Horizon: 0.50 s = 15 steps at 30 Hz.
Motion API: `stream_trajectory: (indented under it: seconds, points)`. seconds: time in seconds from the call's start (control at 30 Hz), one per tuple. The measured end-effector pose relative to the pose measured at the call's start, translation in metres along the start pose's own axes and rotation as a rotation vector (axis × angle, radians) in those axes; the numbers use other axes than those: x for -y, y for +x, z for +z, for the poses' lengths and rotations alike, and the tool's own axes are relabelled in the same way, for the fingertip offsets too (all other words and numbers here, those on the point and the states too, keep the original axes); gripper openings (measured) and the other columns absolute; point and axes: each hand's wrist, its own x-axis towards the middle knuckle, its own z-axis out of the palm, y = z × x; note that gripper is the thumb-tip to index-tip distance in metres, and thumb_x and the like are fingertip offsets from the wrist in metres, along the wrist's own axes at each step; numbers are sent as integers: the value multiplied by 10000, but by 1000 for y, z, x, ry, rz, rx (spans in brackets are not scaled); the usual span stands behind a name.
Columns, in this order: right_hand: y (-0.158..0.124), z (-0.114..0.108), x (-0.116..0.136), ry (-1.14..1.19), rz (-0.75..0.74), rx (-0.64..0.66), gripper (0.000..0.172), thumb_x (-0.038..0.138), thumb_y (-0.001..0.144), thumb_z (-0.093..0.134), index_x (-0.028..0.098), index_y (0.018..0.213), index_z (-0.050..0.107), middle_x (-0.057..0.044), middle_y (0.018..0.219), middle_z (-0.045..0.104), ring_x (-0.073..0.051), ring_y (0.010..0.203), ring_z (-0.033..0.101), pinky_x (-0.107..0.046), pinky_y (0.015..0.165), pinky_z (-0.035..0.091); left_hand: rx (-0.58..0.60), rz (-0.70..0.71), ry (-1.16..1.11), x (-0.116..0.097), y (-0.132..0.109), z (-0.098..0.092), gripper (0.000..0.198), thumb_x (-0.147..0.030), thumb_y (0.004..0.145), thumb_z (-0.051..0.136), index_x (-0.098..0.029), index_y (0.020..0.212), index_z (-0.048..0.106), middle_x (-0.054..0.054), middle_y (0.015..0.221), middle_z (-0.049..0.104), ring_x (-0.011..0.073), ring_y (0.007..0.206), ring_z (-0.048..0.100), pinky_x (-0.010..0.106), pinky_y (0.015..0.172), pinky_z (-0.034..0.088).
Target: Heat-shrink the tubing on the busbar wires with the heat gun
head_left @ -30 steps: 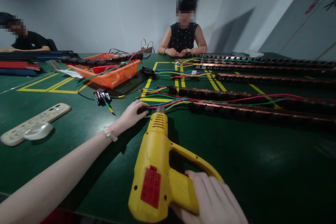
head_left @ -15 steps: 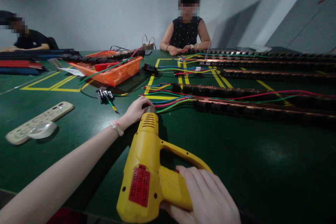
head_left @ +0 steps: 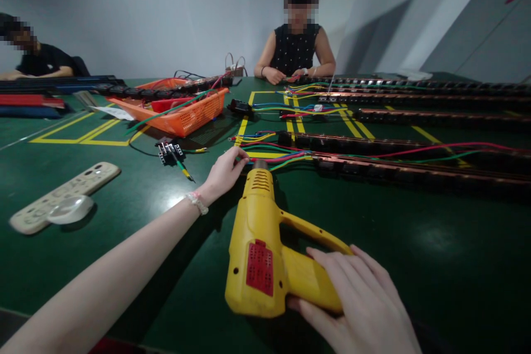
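Note:
My right hand (head_left: 357, 304) is wrapped around the handle of a yellow heat gun (head_left: 265, 243) that lies on its side on the green table (head_left: 415, 232). Its nozzle points away from me at the loose ends of several coloured wires (head_left: 274, 157). My left hand (head_left: 224, 171) reaches forward just left of the nozzle, fingers pinched on those wire ends. The wires run right along long black and copper strips (head_left: 415, 171).
An orange basket (head_left: 182, 110) with wires stands at the back left, a black clip (head_left: 168, 152) in front of it. A beige socket panel (head_left: 62, 196) lies far left. One person sits across the table, another at the far left. More strips fill the right side.
The heat gun has shifted right and forward, its nozzle closer to the wire ends. My left hand has moved a little forward along the wires.

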Motion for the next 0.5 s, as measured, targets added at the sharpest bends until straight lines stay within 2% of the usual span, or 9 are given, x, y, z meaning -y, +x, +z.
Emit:
stream_trajectory:
  seconds: [0.27, 0.5]
  points:
    - [-8, -6, -16, -134, -16, 13, 397, 492, 956, 279, 188, 940, 533, -3, 799, 652, -154, 766, 629, -347, 912, 330, 97, -132, -97, -7, -5, 0, 119, -309, 875, 465, -194, 885, 496, -3, 726, 629, 112, 626, 578, 226, 598, 452]
    - [-20, -12, -41, -290, 30, 1, 453, 519, 954, 223, 189, 930, 533, -25, 779, 644, -183, 728, 632, -386, 817, 388, 181, -192, -167, -16, -8, -5, 153, -351, 884, 431, -200, 897, 453, -35, 647, 606, 70, 423, 504, 174, 427, 384]
